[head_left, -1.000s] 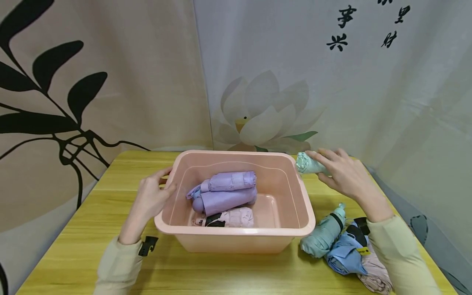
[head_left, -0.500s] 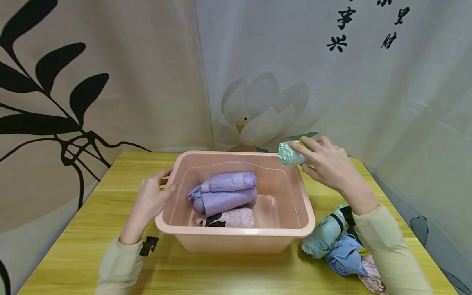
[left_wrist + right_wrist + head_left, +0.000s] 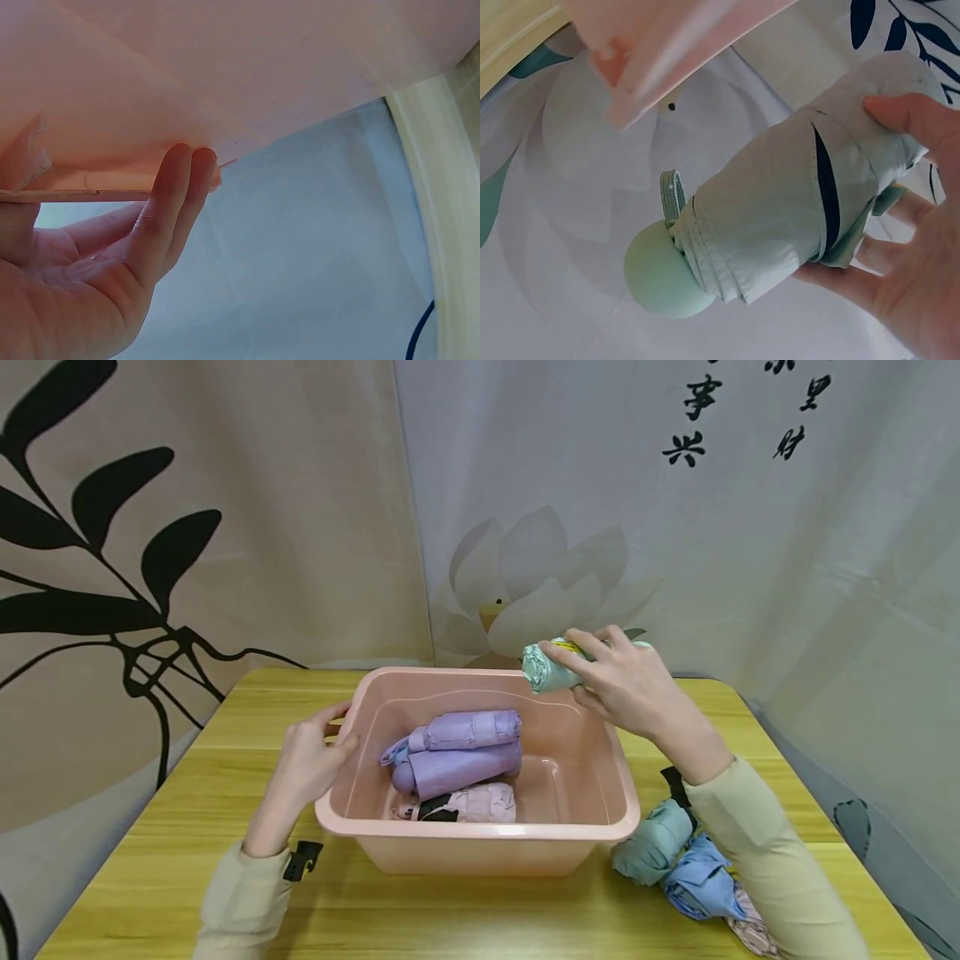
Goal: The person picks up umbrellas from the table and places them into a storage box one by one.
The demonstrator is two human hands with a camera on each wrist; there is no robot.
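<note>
My right hand (image 3: pixel 626 685) grips a mint-green folded umbrella (image 3: pixel 549 668) over the far rim of a pink plastic tub (image 3: pixel 480 831). In the right wrist view, that umbrella (image 3: pixel 772 202) shows a round pale-green handle end and a wrist loop, with my thumb and fingers (image 3: pixel 911 120) around its other end. My left hand (image 3: pixel 307 760) holds the tub's left rim; in the left wrist view two fingers (image 3: pixel 169 195) lie under the lip. Inside the tub, two purple folded umbrellas (image 3: pixel 465 768) lie beside a pale pink one (image 3: pixel 486 803) with a black band.
Right of the tub on the wooden table (image 3: pixel 187 827) lie a grey-green folded umbrella (image 3: pixel 654 843), a blue one (image 3: pixel 703 881) and a pinkish one (image 3: pixel 752 927), partly hidden by the right sleeve (image 3: pixel 780 860). A printed curtain (image 3: pixel 322 527) hangs behind the table.
My right hand has carried the mint-green umbrella leftward and slightly up, from beside the tub's right corner to over its far rim. The left hand has stayed at the rim.
</note>
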